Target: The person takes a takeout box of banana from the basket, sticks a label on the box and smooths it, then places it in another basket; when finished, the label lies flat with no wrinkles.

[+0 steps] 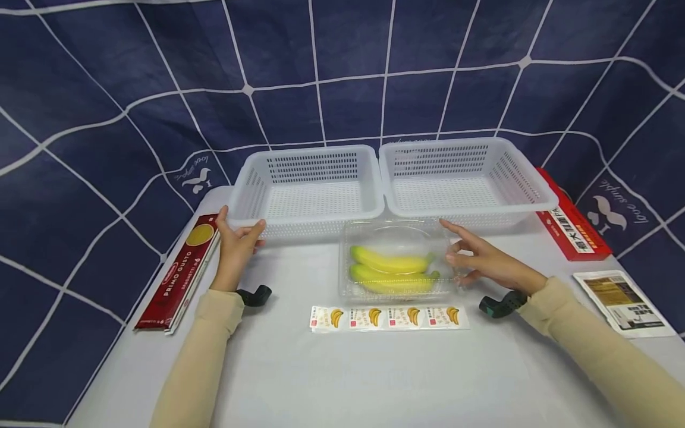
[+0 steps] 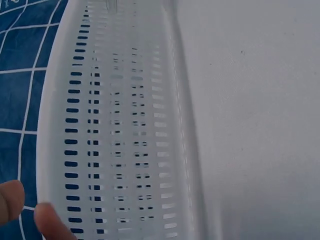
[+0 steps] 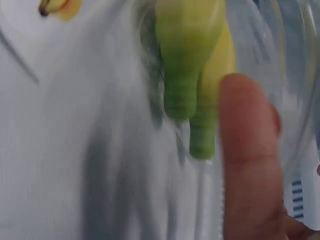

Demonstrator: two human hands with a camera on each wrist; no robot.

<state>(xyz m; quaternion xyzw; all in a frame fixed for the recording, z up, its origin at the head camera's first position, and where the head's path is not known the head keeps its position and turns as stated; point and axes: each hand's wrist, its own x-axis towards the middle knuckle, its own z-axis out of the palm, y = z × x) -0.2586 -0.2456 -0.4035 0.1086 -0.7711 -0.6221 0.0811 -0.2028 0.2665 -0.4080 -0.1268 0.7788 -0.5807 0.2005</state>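
A clear plastic box (image 1: pixel 348 288) lies on the table with two yellow bananas (image 1: pixel 393 261) inside, their green ends toward the right. My right hand (image 1: pixel 484 261) is at the box's right end, index fingertip by the back corner. In the right wrist view, the thumb (image 3: pixel 250 150) overlaps the clear plastic beside the green banana ends. My left hand (image 1: pixel 235 249) is at the front left corner of the left white basket (image 1: pixel 305 223), thumb and index finger spread apart. The left wrist view has its fingertips (image 2: pixel 50 222) right at the basket rim.
A second white basket (image 1: pixel 465 211) stands beside the left one, behind the box. A strip of banana stickers (image 1: pixel 389 318) lies in front. A red spaghetti pack (image 1: pixel 179 273) is at left; a red box (image 1: pixel 575 226) and a flat pouch (image 1: pixel 623 303) are at right.
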